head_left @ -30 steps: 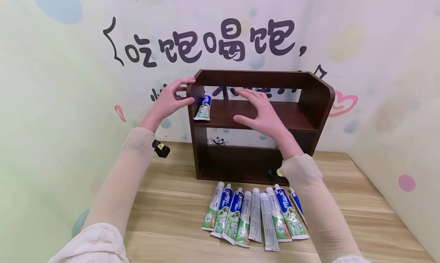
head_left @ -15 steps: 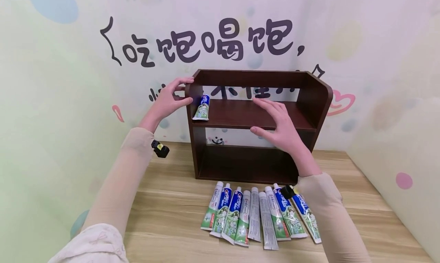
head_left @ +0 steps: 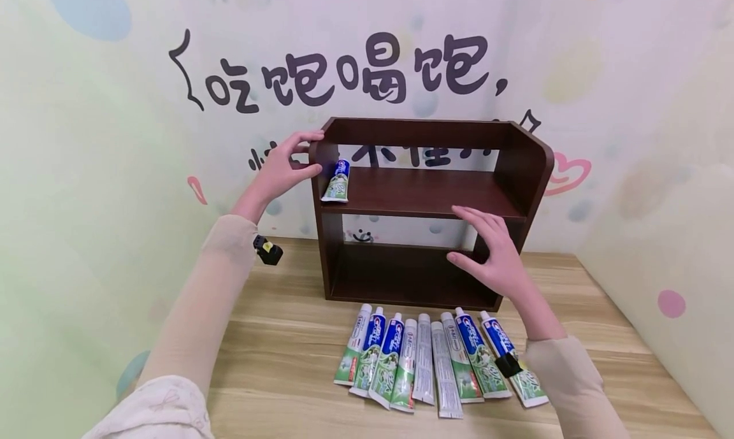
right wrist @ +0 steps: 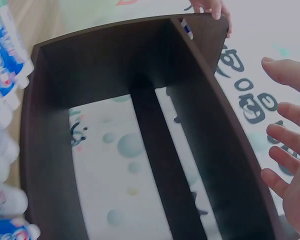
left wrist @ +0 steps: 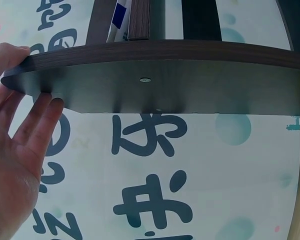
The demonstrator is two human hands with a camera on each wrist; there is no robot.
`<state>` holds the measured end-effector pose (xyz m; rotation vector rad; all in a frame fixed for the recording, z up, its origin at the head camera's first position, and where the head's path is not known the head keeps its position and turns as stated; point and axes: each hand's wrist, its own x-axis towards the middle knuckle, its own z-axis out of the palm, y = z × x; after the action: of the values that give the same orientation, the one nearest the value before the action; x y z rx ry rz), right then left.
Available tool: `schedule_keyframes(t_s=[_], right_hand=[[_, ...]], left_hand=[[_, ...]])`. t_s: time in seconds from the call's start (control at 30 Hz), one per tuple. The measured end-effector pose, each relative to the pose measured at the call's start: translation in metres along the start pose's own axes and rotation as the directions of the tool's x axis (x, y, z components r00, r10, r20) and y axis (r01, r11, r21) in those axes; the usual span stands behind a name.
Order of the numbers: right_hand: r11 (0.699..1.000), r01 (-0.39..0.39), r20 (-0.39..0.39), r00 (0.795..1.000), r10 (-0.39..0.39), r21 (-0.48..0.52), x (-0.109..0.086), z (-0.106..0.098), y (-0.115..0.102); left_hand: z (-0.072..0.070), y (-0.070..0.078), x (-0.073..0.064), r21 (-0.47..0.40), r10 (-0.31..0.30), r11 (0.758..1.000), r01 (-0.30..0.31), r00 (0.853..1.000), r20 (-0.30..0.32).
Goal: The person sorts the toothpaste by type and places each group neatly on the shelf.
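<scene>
My left hand (head_left: pixel 287 168) grips the upper left side panel of a dark brown two-tier wooden shelf (head_left: pixel 436 194); in the left wrist view, the thumb and fingers (left wrist: pixel 46 120) lie on opposite edges of that panel. One blue, white and green toothpaste tube (head_left: pixel 338 183) leans upright in the left end of the upper tier, cap up. In front of the shelf's right half, my right hand (head_left: pixel 496 257) hovers with fingers spread and nothing in it. Several toothpaste tubes (head_left: pixel 406 366) lie side by side on the table below, caps toward the shelf.
The wood-grain table (head_left: pixel 275 337) reaches back to a pale wall (head_left: pixel 241 18) printed with dark characters and coloured dots. Another wall (head_left: pixel 659 171) closes off the right. Black wrist cameras (head_left: pixel 268 250) hang under both forearms.
My right hand has moved right and down, away from the upper tier, uncovering the rightmost toothpaste tube on the table. The left hand keeps its hold on the shelf.
</scene>
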<state>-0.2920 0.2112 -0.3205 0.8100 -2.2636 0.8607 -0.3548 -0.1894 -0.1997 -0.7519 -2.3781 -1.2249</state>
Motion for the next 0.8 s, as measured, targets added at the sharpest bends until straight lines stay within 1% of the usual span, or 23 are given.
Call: schedule_keyframes(t_s=[0.2,0.37,0.47,0.67,0.73,0.8], right_hand=[[0.999,-0.04,0.006,0.999,0.04,-0.017,-0.028,-0.001,0.013],[0.997,-0.072,0.012,0.997,0.072,-0.039,-0.05,0.001,0.02],[0.995,-0.09,0.022,0.996,0.092,-0.052,-0.064,0.004,0.024],[0.988,-0.148,0.032,0.988,0.15,-0.044,-0.092,0.007,0.035],[0.986,-0.161,0.03,0.986,0.163,-0.043,-0.099,0.006,0.039],[0.984,-0.174,0.028,0.984,0.175,-0.047,-0.105,0.005,0.043]], left_hand=[[0.0,0.001,-0.001,0.007,0.001,1.0,-0.001,1.0,-0.002],[0.001,-0.002,-0.001,0.004,0.003,1.0,-0.003,1.0,-0.009],[0.001,-0.008,0.0,-0.011,0.0,1.0,-0.001,1.0,-0.012],[0.005,-0.034,0.011,-0.005,0.011,1.0,-0.011,1.0,-0.027],[0.005,-0.036,0.012,0.005,0.013,1.0,-0.013,0.999,-0.03],[0.005,-0.035,0.011,0.003,0.013,1.0,-0.012,1.0,-0.029]])
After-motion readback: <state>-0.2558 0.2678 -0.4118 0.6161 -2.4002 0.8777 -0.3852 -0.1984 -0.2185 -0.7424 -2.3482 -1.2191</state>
